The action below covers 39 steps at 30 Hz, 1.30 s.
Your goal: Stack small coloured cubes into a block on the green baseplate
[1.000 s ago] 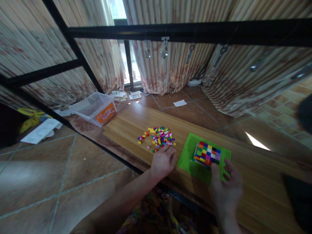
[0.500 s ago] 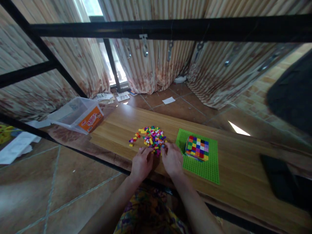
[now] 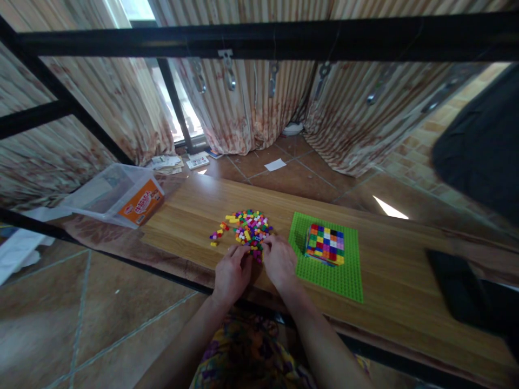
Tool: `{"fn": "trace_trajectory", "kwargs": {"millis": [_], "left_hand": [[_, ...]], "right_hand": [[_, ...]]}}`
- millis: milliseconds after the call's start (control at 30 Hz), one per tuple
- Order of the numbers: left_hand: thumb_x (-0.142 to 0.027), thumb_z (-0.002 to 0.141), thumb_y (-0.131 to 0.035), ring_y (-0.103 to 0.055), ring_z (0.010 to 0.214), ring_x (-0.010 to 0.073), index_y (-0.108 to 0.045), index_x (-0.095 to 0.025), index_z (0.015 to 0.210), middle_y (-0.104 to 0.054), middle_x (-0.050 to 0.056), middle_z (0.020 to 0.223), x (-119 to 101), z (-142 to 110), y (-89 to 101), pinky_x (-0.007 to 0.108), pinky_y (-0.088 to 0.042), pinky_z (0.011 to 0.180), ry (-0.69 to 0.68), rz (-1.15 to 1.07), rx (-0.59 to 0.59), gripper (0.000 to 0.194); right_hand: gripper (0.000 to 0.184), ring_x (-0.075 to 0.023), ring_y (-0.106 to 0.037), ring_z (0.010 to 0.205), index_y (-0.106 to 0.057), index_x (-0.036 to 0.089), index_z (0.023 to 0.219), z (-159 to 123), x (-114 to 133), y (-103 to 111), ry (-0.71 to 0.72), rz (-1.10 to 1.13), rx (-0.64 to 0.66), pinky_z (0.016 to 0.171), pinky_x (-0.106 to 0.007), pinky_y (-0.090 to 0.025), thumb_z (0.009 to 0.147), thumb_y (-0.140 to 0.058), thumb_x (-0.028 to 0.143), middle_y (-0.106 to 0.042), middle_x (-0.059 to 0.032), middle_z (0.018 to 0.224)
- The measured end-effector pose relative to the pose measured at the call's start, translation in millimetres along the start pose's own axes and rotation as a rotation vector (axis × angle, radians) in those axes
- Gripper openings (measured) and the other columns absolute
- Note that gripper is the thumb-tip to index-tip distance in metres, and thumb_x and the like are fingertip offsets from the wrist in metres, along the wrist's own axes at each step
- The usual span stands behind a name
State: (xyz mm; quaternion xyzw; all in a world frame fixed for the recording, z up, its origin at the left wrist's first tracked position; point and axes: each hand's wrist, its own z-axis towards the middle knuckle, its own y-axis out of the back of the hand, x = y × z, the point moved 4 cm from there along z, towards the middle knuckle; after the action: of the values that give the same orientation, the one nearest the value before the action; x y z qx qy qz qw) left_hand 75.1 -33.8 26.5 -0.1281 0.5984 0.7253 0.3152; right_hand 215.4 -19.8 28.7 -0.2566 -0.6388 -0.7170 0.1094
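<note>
A heap of small colourful toy bricks lies on the wooden tabletop, with a few strays at its left. My left hand is at the heap's near edge, its fingers curled inward and their tips partly hidden. My right hand reaches to the heap's near right side with thumb and fingers drawn together among the bricks. What either hand pinches is too small to make out. Right of it, a block built of multicoloured bricks stands on a green studded baseplate.
A clear plastic bin with an orange label stands at the table's left end. A dark flat object lies at the right of the wooden table. A black metal bar crosses above, before striped curtains.
The whole view has shifted slightly, so everything sits a little further left. Both hands stay at the heap's near edge, with only small finger movement.
</note>
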Motion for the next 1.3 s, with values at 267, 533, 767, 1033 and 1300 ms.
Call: {"fn": "trace_trajectory", "kwargs": {"millis": [267,533,767,1033,1300], "left_hand": [[-0.021,0.09,-0.054,-0.065,0.089,0.0167,-0.062,-0.023,0.103,-0.067,0.003,0.097,-2,0,-0.5,0.027,-0.053,0.075,-0.037,0.047,-0.021,0.015],[-0.018,0.089,-0.055,-0.066,0.09,0.0171,-0.062,-0.022,0.102,-0.068,0.004,0.098,-2,-1,-0.2,0.028,-0.054,0.077,-0.069,0.032,-0.049,0.015],[-0.02,0.089,-0.056,-0.066,0.085,0.0168,-0.061,-0.021,0.105,-0.067,0.004,0.095,-6,4,4.9,0.028,-0.055,0.075,-0.089,-0.05,-0.085,0.017],[-0.019,0.092,-0.053,-0.064,0.094,0.015,-0.062,-0.023,0.114,-0.069,0.005,0.105,-40,11,8.3,0.027,-0.053,0.082,-0.27,-0.324,0.07,0.023],[-0.023,0.092,-0.055,-0.063,0.08,0.012,-0.065,-0.022,0.091,-0.068,0.0,0.084,-62,6,0.4,0.023,-0.048,0.075,-0.295,-0.43,0.334,0.009]], "right_hand": [[0.021,-0.0176,-0.063,0.093,-0.068,0.021,0.1,1,5,8,-0.046,-0.009,0.096,0.076,-0.026,-0.041,0.091,-0.049,0.021,-0.069,-0.0057,0.099],[0.028,-0.0199,-0.061,0.097,-0.069,0.02,0.103,3,9,4,0.002,-0.055,0.074,0.083,-0.029,-0.042,0.088,-0.047,0.013,-0.068,-0.0081,0.101],[0.027,-0.022,-0.06,0.1,-0.069,0.02,0.102,-2,6,12,0.013,0.198,-0.006,0.09,-0.034,-0.044,0.085,-0.049,0.012,-0.07,-0.0073,0.102],[0.031,-0.0176,-0.066,0.079,-0.064,0.019,0.102,-24,-18,24,-0.168,1.087,0.094,0.072,-0.031,-0.052,0.072,-0.066,0.029,-0.071,-0.003,0.088],[0.062,-0.0123,-0.059,0.057,-0.06,0.015,0.11,-50,-43,36,-0.436,1.328,0.109,0.057,-0.026,-0.047,0.058,-0.083,0.039,-0.07,-0.0001,0.069]]}}
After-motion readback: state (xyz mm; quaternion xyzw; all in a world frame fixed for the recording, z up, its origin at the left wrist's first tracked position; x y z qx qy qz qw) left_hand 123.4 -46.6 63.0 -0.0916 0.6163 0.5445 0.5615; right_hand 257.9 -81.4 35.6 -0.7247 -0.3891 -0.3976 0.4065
